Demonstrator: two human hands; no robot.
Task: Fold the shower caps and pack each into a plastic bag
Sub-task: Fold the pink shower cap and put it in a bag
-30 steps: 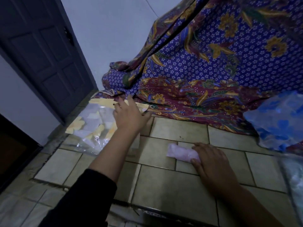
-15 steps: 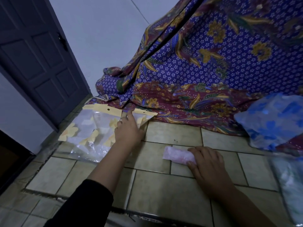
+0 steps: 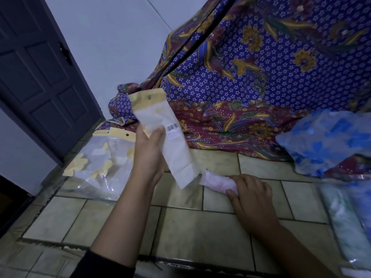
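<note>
Bag (image 3: 173,155) slanting, header up; cap (image 3: 216,182) lying crosswise

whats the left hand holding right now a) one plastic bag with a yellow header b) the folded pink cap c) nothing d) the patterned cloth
a: the left hand grips a plastic bag with a yellow header around its middle, while the right hand holds the folded pink cap.

Home interior, tiled floor (image 3: 200,227), dark panelled door (image 3: 40,77), batik cloth (image 3: 271,77) draped by plain wall (image 3: 112,47)
</note>
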